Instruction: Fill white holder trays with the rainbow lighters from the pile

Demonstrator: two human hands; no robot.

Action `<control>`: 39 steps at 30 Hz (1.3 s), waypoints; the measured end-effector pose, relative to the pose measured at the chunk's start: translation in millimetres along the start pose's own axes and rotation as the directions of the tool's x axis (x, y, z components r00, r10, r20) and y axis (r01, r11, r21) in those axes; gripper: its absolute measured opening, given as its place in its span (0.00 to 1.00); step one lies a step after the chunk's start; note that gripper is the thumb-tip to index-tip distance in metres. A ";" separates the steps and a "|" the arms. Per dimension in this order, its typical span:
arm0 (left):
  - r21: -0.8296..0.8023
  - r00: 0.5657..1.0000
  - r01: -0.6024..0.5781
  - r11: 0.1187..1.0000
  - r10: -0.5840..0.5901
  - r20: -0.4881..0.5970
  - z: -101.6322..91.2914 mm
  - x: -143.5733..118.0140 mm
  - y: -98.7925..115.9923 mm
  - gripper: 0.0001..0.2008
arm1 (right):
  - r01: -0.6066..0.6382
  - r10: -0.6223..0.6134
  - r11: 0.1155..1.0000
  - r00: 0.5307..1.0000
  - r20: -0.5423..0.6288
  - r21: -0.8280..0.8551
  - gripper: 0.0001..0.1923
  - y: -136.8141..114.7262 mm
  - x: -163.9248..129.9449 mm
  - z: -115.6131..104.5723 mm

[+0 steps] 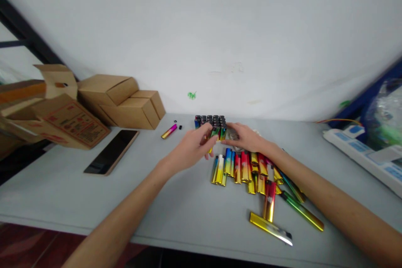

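- Left hand [192, 147]: palm down, fingers curled at the upright lighter block [211, 124], grip unclear.
- Right hand [246, 137]: palm down, touching block's right side, hold unclear.
- Loose lighter pile [251, 171] just below both hands on table [176, 205].

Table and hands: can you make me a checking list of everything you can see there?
Surface: grey table, against a white wall.
Job's things: block of upright lighters; pile of shiny coloured lighters lying flat.
Clutter: phone, lone pink lighter, cardboard boxes.
Hands: left hand and right hand both at the upright block; grip unclear.
Cables: orange wire, power strip.
Surroundings: blue bin with plastic bags.
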State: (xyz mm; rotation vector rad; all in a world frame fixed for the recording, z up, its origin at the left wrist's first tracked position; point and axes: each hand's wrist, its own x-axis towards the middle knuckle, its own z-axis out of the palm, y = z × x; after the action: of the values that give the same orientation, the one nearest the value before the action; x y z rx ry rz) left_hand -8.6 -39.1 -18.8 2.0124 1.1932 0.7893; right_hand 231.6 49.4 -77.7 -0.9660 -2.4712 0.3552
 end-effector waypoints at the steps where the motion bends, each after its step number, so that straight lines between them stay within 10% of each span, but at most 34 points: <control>1: -0.103 1.000 0.003 0.995 -0.001 0.020 1.1 -0.3 1.9 0.10 | 0.004 -0.004 1.000 1.000 0.000 0.007 0.34 -0.4 0.0 -0.4; 11: -0.628 0.995 0.083 0.774 -0.101 0.008 15.9 3.9 2.2 0.18 | 0.007 -0.007 1.000 1.000 0.005 0.006 0.34 2.3 0.9 1.0; 21: -0.731 0.994 0.104 0.675 -0.103 0.046 15.1 1.0 10.3 0.17 | 0.038 -0.038 0.999 0.999 -0.006 0.030 0.33 3.3 1.2 1.2; 28: -0.631 0.987 0.041 0.775 -0.130 -0.094 20.3 3.7 3.6 0.15 | 0.034 -0.033 0.999 0.999 -0.020 0.038 0.34 7.1 1.0 5.2; 33: -0.247 0.963 -0.015 0.969 -0.053 -0.265 21.3 2.7 -2.9 0.19 | 0.042 -0.041 0.998 0.999 -0.022 0.042 0.33 4.7 0.6 3.0; 39: -0.039 0.959 -0.018 0.999 0.006 -0.283 19.6 0.8 1.3 0.23 | 0.040 -0.039 0.998 0.999 -0.016 0.041 0.32 0.6 0.4 -0.9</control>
State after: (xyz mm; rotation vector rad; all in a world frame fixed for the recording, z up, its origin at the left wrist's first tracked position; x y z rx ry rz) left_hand 7.4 -43.4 -29.4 1.9198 1.3105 1.1281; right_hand 232.2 50.2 -77.1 -0.8983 -2.4553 0.3832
